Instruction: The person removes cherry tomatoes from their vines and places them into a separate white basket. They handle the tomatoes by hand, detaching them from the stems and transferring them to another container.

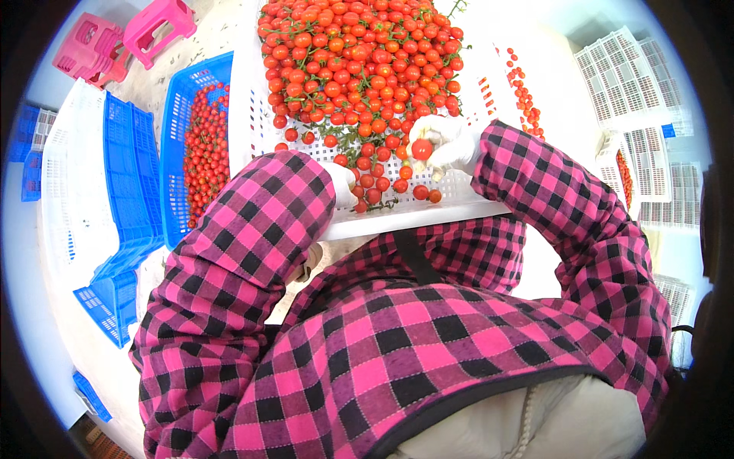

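A heap of red cherry tomatoes (361,63), with bits of green stem among them, fills the far part of a white perforated plastic crate (424,215) before me. Loose tomatoes (373,182) and stem scraps lie on its near floor. My right hand (447,146), in a white glove, has one cherry tomato (422,149) at its fingertips, above the crate floor. My left hand (344,185), also gloved, is at the crate's near left, beside the loose tomatoes. Its fingers are largely hidden behind the checked sleeve, so I cannot see whether it grips anything.
On the left stands a blue crate (167,172) holding more cherry tomatoes (203,143). Blue and white crates (132,172) are stacked beyond it. Pink plastic stools (157,28) stand at the upper left. White crates (622,74) are piled on the right, and more tomatoes (523,97) show right of my crate.
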`<state>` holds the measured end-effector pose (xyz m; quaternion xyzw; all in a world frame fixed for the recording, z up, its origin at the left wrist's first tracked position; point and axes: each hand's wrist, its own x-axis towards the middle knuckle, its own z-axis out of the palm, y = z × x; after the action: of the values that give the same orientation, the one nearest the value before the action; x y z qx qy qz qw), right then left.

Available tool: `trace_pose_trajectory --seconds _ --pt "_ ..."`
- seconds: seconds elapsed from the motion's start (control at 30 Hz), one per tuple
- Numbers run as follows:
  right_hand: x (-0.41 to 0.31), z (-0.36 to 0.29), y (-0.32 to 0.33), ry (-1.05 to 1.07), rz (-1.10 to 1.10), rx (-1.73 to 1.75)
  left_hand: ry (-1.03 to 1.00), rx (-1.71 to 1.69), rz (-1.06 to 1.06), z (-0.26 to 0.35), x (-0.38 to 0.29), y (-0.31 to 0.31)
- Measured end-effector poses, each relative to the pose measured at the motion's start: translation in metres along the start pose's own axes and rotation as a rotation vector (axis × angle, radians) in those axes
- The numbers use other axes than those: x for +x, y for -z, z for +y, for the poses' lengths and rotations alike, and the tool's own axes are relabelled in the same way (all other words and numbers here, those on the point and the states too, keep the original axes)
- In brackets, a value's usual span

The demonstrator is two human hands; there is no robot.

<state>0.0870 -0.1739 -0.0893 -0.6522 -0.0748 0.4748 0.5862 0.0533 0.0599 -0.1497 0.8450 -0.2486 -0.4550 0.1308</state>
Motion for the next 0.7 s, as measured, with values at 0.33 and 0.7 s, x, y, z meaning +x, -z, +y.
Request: trace_pose_trajectory --seconds 0.33,0.7 --pt "-0.014 -0.030 0.036 -0.243 0.443 -0.909 0.002 0.013 0.001 0.002 -0.005 0.002" --pt "0.024 0.013 0.009 -0.476 0.441 -1.235 0.014 0.029 -0.007 0.010 -0.012 0.007"
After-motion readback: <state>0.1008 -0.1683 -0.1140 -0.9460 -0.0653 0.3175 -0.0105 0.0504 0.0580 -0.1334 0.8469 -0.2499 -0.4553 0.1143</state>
